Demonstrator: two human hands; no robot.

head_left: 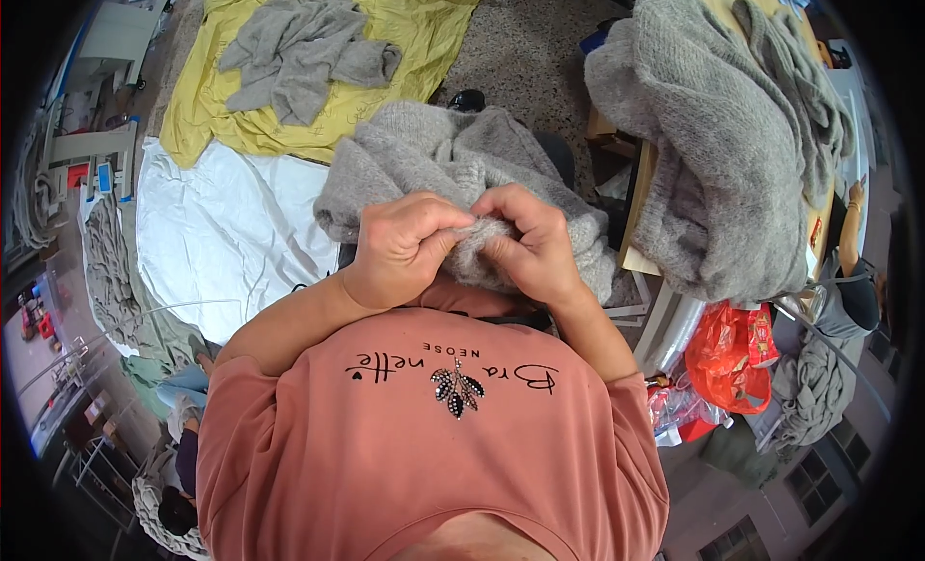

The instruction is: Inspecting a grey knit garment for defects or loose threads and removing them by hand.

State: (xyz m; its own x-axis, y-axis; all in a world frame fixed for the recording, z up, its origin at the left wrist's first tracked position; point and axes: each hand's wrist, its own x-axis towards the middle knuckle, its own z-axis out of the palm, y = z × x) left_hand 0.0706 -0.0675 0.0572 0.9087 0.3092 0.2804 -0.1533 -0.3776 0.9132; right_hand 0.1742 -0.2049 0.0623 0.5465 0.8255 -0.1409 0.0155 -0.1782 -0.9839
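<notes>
A grey fuzzy knitted garment [405,156] lies bunched over my lap, its folds spreading out in front of me. My left hand [403,245] pinches an edge of the knit between thumb and fingers. Close beside it, my right hand [532,241] grips the same edge, the fingertips of both hands almost meeting. A small gathered bit of knit shows between the two thumbs. Whether a needle or thread is in my fingers is too small to tell.
More grey knitwear [713,137] is heaped on a wooden table [636,209] at the right. At the far left, another grey knit [299,55] lies on a yellow sheet [424,40], beside a white sheet [222,224]. A red plastic bag [727,359] hangs at the right. Other people are at both sides.
</notes>
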